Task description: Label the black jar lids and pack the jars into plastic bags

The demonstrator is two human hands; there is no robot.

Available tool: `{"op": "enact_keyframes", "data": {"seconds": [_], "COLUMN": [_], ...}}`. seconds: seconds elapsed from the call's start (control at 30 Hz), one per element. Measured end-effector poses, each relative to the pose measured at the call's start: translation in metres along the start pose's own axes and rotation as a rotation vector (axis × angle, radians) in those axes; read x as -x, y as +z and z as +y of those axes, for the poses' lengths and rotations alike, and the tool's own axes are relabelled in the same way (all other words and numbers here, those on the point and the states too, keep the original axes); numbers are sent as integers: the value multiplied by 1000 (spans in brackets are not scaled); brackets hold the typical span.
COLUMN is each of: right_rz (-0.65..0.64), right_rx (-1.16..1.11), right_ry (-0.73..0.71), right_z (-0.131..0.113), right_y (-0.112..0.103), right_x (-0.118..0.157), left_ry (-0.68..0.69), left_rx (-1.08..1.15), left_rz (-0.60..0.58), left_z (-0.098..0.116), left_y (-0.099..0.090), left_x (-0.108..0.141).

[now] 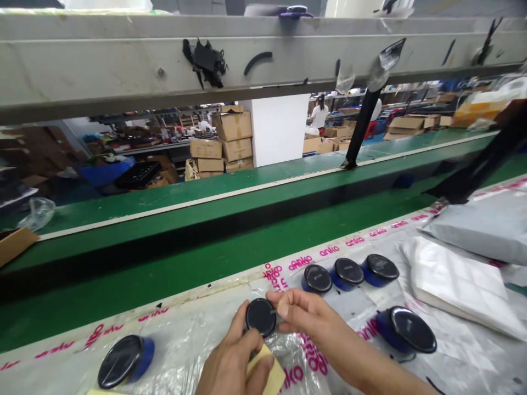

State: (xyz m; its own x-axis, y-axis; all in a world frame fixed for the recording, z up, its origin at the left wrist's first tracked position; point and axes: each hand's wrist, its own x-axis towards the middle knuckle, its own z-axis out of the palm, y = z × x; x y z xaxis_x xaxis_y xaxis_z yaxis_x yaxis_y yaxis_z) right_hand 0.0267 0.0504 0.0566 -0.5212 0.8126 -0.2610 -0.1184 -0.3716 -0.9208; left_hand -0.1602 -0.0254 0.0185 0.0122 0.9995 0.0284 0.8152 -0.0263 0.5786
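My left hand (pixel 233 359) grips a round piece with a flat black top (pixel 261 317) between thumb and fingers. Against the palm of the same hand rests a yellow sheet or pad (pixel 269 373). With thumb and index finger, my right hand (pixel 302 312) pinches at the right rim of the black top; what is between the fingertips is too small to make out. Three short blue containers with glossy black tops stand in a row beyond my right hand, the nearest container (pixel 318 278) closest to it. Another blue container (pixel 405 329) tilts at the right, and one container (pixel 123 362) tilts at the left.
Plastic film with pink lettering (pixel 329 250) covers the work surface. A green conveyor belt (pixel 230 258) runs behind it. Stacked white bags (pixel 457 285) and a grey bag (pixel 486 230) lie at right. A grey beam (pixel 123 71) crosses overhead, with a black post (pixel 362 129) below.
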Motion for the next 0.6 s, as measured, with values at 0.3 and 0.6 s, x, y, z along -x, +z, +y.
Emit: {"op": "enact_keyframes", "data": {"seconds": [0.3,0.6], "right_rz": [64,-3], "right_rx": [75,326], "right_ry": [24,-18], "right_z": [-10,-8], "right_y": [-21,-27], "right_x": [14,-6], "left_ry": [27,32], "left_rx": [183,112], "left_rz": [-15,-79], "left_z": [17,22], "left_y": [35,3], "left_x": [-7,0]}}
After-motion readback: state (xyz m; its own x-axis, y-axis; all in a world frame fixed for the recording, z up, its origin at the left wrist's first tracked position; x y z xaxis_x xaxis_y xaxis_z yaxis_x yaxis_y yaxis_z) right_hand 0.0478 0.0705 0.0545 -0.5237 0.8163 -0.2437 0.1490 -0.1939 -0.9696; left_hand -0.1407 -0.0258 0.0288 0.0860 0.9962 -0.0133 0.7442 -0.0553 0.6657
